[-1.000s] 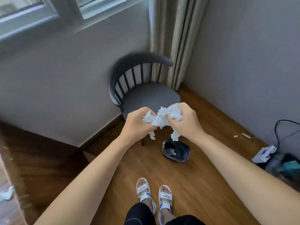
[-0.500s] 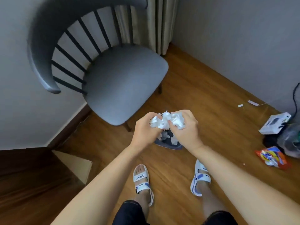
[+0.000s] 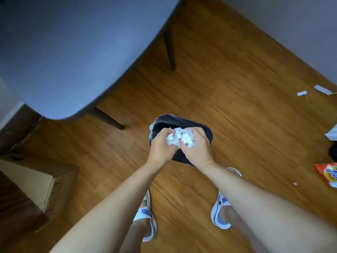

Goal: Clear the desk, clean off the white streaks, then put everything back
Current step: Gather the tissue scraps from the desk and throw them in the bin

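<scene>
Wood floor [image 3: 228, 92] below me. Nearest, my sandals [image 3: 145, 218], lettering unreadable. Beyond, my left hand [image 3: 161, 146] and right hand [image 3: 197, 147] both clutch crumpled tissue [image 3: 179, 138] over the bin [image 3: 182, 123]. Far left, chair [image 3: 73, 52].

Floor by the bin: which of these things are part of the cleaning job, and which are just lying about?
In use: left hand, right hand, crumpled tissue, bin.

Lying about: chair, cardboard box, orange packet, white scraps.
</scene>
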The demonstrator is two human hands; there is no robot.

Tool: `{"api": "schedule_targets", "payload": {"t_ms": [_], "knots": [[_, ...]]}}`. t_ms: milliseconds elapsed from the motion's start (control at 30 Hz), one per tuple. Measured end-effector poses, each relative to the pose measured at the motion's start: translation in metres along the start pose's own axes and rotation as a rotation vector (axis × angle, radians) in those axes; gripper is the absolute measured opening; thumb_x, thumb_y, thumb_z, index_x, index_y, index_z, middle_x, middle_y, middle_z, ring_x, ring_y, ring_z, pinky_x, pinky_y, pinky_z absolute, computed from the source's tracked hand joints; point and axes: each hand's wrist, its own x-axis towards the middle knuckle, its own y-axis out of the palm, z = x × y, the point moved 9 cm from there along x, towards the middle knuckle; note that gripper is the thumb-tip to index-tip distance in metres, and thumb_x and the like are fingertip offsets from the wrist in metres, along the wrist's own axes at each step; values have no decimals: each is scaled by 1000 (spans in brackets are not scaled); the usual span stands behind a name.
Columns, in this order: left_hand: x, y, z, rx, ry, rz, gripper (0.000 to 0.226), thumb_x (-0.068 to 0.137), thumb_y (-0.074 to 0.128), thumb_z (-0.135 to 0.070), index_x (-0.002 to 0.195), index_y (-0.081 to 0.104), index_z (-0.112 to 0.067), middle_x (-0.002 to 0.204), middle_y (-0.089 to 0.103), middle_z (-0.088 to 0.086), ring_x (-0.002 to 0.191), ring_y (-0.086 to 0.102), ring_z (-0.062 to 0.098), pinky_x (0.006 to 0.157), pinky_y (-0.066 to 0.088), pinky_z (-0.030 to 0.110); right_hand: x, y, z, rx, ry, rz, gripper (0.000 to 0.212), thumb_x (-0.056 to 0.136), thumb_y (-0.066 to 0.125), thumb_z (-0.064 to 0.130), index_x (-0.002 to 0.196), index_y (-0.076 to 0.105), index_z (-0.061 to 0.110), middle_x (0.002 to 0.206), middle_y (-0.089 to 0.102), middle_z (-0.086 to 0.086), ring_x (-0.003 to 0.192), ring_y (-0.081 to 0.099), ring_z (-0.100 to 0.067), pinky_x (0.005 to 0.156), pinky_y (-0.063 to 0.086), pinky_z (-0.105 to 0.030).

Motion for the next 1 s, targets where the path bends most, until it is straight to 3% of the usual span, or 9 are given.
{"api": "schedule_targets", "payload": {"t_ms": [100, 267, 400, 567, 633, 767, 1000], "knots": [[15, 15, 15, 111, -12, 88, 58, 87, 68, -2, 141, 54, -19, 119, 64, -7, 113, 62, 14, 89, 47, 21, 4, 28, -25, -96, 87, 221, 54, 87, 72, 17, 137, 56, 28, 135, 47, 12, 124, 51, -13, 106, 47, -37], [16, 8, 12, 323, 75, 65, 70, 85, 71, -2, 150, 48, -13, 149, 54, 6, 140, 48, 21, 103, 37, 20, 3, 23, -20, -215, 81, 233, 61, 84, 73, 19, 142, 53, 27, 144, 46, 6, 136, 43, -21, 114, 37, -47], [-4, -8, -7, 344, 91, 49, 61, 90, 65, -3, 148, 51, -14, 148, 57, 5, 136, 52, 21, 103, 43, 25, -5, -1, 4, -207, 54, 198, 46, 87, 70, 14, 132, 59, 21, 136, 50, 3, 130, 49, -21, 111, 40, -48], [-44, -42, -42, 303, 80, -3, 49, 93, 59, -5, 141, 58, -12, 139, 64, 6, 129, 59, 23, 104, 47, 32, -24, -44, 55, -202, 67, 229, 32, 94, 62, 6, 125, 64, 14, 127, 51, 0, 119, 54, -18, 101, 38, -22], [-66, -59, -65, 302, 111, -21, 47, 94, 61, -8, 140, 59, -13, 137, 65, 5, 126, 60, 22, 102, 49, 34, -35, -59, 85, -220, 57, 256, 30, 94, 62, 8, 124, 64, 15, 127, 52, 0, 117, 55, -19, 100, 41, -25], [-114, -104, -116, 349, 196, -54, 43, 96, 64, -17, 138, 59, -12, 135, 66, 5, 124, 60, 23, 99, 50, 37, -55, -84, 158, -320, -2, 292, 28, 94, 61, 16, 122, 63, 21, 127, 55, 2, 116, 57, -23, 105, 44, -46], [-215, -225, -195, 510, 280, -184, 43, 100, 61, -30, 140, 57, -15, 136, 64, 5, 124, 58, 28, 96, 54, 47, -100, -117, 330, -562, -178, 346, 30, 98, 57, 26, 127, 60, 23, 130, 57, 0, 119, 55, -26, 102, 43, -42]]}}
